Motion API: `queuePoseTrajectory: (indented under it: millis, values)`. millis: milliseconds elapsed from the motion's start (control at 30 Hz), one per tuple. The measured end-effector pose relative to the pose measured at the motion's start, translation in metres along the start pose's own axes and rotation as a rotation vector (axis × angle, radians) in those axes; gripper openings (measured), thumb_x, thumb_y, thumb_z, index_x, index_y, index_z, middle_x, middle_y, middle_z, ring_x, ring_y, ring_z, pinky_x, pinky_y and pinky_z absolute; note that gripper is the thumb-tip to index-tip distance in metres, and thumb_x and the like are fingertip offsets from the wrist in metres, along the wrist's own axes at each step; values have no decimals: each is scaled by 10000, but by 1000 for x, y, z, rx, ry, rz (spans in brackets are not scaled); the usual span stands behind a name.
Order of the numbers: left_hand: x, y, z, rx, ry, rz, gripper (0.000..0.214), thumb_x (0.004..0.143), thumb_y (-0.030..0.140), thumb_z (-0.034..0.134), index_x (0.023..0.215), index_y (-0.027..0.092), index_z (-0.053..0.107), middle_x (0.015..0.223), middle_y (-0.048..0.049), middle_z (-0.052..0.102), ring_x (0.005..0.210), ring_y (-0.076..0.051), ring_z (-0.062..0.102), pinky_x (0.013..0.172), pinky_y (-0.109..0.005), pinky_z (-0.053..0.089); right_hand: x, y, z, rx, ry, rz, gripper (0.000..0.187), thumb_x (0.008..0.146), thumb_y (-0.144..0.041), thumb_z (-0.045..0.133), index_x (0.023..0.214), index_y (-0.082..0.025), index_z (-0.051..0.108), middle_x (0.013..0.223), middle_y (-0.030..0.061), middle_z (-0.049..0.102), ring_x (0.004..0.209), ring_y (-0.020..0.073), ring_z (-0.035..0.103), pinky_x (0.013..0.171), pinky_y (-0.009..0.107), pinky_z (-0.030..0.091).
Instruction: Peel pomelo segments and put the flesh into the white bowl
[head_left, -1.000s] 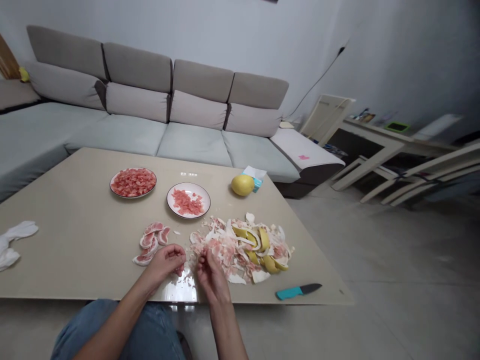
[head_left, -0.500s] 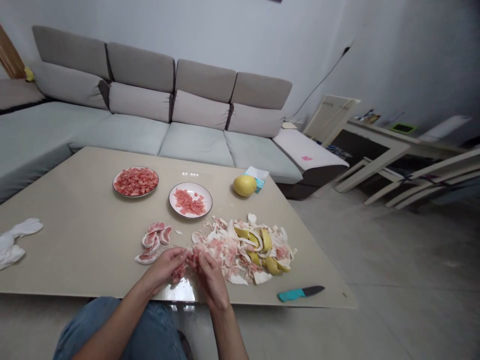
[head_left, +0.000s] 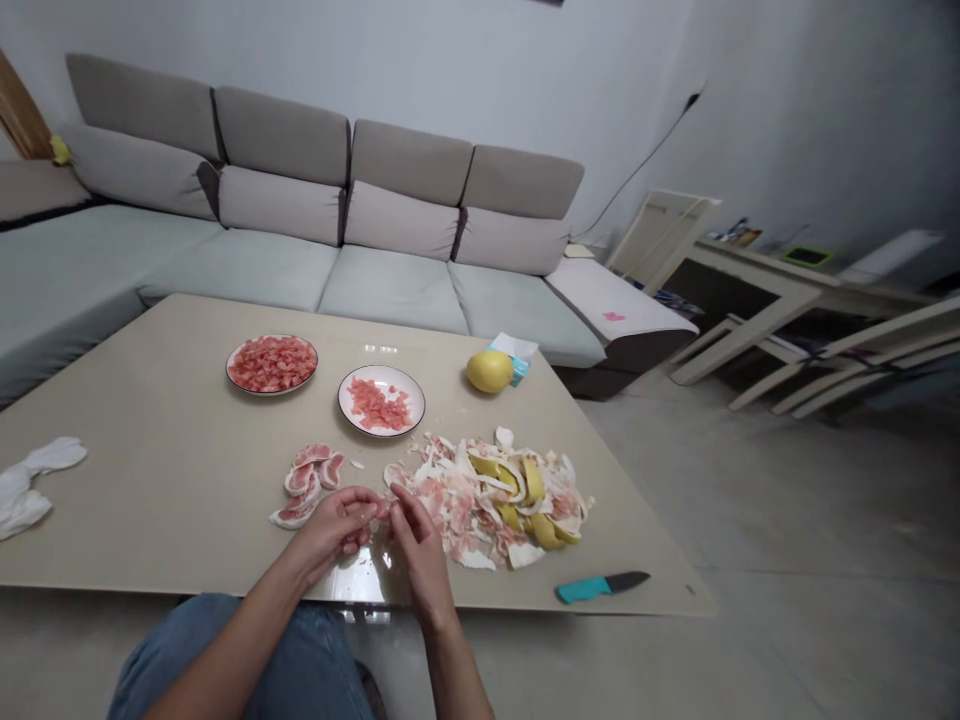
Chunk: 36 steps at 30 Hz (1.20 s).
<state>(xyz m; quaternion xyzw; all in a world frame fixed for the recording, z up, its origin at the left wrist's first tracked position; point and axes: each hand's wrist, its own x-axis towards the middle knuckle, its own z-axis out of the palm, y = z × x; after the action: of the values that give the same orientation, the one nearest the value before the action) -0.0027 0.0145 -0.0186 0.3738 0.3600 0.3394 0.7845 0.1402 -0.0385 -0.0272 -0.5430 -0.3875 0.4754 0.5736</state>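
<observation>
My left hand (head_left: 337,528) is closed on a small piece of pink pomelo flesh (head_left: 383,509), low over the table's near edge. Facing it, my right hand (head_left: 421,553) pinches at the same piece with thumb and forefinger. Just left of my hands lie several unpeeled pomelo segments (head_left: 301,484) with white membrane. Beyond my right hand spreads a heap of pomelo peel and membrane (head_left: 480,495). A white plate (head_left: 409,386) holding some pink pomelo flesh stands behind the hands. Farther left, another plate (head_left: 272,390) is heaped with flesh.
A knife (head_left: 600,587) with a teal handle lies at the table's near right edge. A whole yellow pomelo (head_left: 490,371) sits by a tissue pack (head_left: 517,360). White crumpled cloth or tissue (head_left: 34,485) lies at far left. A grey sofa (head_left: 390,285) stands behind the table (head_left: 172,470).
The pink flesh showing at my fingers is smaller. My right fingers have straightened and shifted slightly, and less flesh shows below my left hand.
</observation>
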Motion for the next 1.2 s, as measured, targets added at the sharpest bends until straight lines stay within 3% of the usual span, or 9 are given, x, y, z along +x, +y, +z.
queuePoseTrajectory:
  millis: [100, 267, 400, 533, 700, 933, 1200]
  values:
    - [1, -1, 0, 38, 42, 77, 372, 671, 372, 791, 932, 151, 642, 755, -7, 612, 500, -42, 470, 420, -139, 281, -2, -1, 5, 14, 15, -16, 352, 780, -401, 687, 1071, -208, 642, 909, 37, 671, 788, 176, 611, 726, 277, 488]
    - [1, -2, 1, 119, 9, 106, 344, 685, 395, 772, 866, 124, 660, 605, 40, 511, 476, -46, 406, 438, -162, 275, -3, -8, 6, -132, 21, -147, 147, 787, -309, 672, 867, -186, 684, 882, 42, 674, 812, 180, 618, 754, 272, 479]
    - [1, -1, 1, 201, 50, 109, 375, 677, 425, 766, 869, 119, 664, 582, 52, 474, 475, -55, 396, 430, -167, 274, -1, -14, 2, -176, 0, -161, 117, 785, -282, 663, 821, -178, 701, 857, 49, 683, 806, 186, 631, 733, 267, 484]
    - [2, -1, 0, 279, 44, 136, 378, 684, 426, 760, 874, 111, 670, 591, 48, 486, 484, -53, 394, 438, -167, 271, 2, -14, -1, -121, -27, -71, 158, 756, -315, 698, 796, -163, 699, 756, 38, 681, 678, 161, 616, 641, 253, 481]
    - [0, -2, 1, 287, 4, 117, 359, 712, 417, 741, 873, 104, 671, 576, 49, 479, 482, -50, 389, 431, -161, 256, 8, -7, -4, 141, -83, 120, 241, 671, -354, 787, 693, -141, 675, 556, -7, 624, 521, 109, 558, 536, 208, 443]
    - [-2, -1, 3, 177, -27, 60, 340, 713, 405, 746, 882, 125, 649, 631, 21, 537, 519, -63, 434, 413, -146, 270, 11, 5, -3, 331, -122, 235, 312, 655, -428, 787, 713, -143, 671, 598, -6, 615, 497, 88, 543, 520, 207, 465]
    - [-2, -1, 5, 205, 10, 78, 346, 686, 410, 765, 856, 141, 632, 633, 40, 514, 476, -43, 401, 392, -143, 233, 5, -7, -2, 149, -92, 37, 198, 734, -341, 748, 788, -171, 662, 673, -18, 617, 596, 99, 555, 585, 201, 458]
